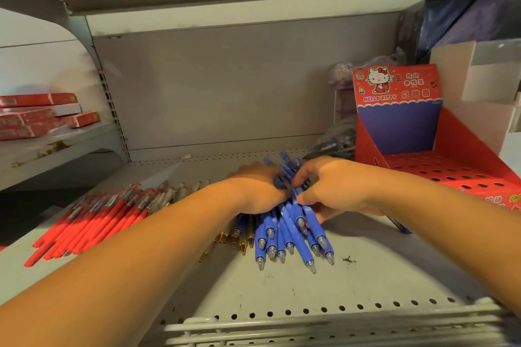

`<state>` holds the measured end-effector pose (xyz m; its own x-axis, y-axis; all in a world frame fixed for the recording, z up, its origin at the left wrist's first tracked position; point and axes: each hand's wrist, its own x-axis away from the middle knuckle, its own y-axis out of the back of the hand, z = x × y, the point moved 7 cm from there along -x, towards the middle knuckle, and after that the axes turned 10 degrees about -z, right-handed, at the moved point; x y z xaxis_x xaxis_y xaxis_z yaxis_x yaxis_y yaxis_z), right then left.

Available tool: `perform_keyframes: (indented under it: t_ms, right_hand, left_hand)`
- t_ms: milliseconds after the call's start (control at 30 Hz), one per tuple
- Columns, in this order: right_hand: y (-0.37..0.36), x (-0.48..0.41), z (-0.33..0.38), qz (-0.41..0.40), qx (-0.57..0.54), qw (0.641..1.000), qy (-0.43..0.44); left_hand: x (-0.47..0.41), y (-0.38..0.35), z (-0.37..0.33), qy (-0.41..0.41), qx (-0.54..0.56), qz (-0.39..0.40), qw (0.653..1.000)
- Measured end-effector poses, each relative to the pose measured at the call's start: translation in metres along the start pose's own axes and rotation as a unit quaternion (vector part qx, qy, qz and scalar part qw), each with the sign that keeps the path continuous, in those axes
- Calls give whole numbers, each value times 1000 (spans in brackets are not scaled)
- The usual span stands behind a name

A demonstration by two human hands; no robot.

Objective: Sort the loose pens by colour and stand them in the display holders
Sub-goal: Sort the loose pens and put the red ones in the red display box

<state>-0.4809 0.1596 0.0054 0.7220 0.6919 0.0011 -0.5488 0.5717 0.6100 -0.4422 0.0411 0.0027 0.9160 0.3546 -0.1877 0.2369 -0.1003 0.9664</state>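
Together, both grips round blue pens

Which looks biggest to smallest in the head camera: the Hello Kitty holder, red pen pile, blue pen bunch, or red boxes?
1. Hello Kitty holder
2. red pen pile and blue pen bunch, about alike; the left hand and right hand hide some blue
3. red boxes, but farther away

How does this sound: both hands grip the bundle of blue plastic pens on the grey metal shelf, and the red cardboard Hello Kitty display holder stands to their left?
One slip: the head view shows the red cardboard Hello Kitty display holder to their right, not left. The left hand and right hand do grip the bundle of blue plastic pens on the grey metal shelf.
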Motion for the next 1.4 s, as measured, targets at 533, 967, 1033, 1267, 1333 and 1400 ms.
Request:
perform_keyframes:
  t_ms: [533, 967, 1033, 1267, 1333, 1400]
  right_hand:
    - [-6, 40, -12, 155, 231, 950, 145]
    - [-3, 36, -22, 20, 268, 933, 239]
    - [-5, 39, -23, 22, 276, 933, 232]
    - [-13, 40, -13, -24, 323, 913, 250]
    - [-14, 39, -10, -26, 315, 916, 248]
    - [-15, 40, -6, -20, 303, 919, 251]
  left_hand:
    - [-13, -22, 8, -62, 70, 81, 992]
    - [-20, -29, 7, 5, 79, -50, 996]
    - [-21, -29, 8, 12, 84, -48, 995]
    - [-19, -34, 17, 24, 83, -28, 996]
    - [-18, -33, 18, 26, 87, -27, 995]
    - [-17, -32, 18, 26, 78, -28, 996]
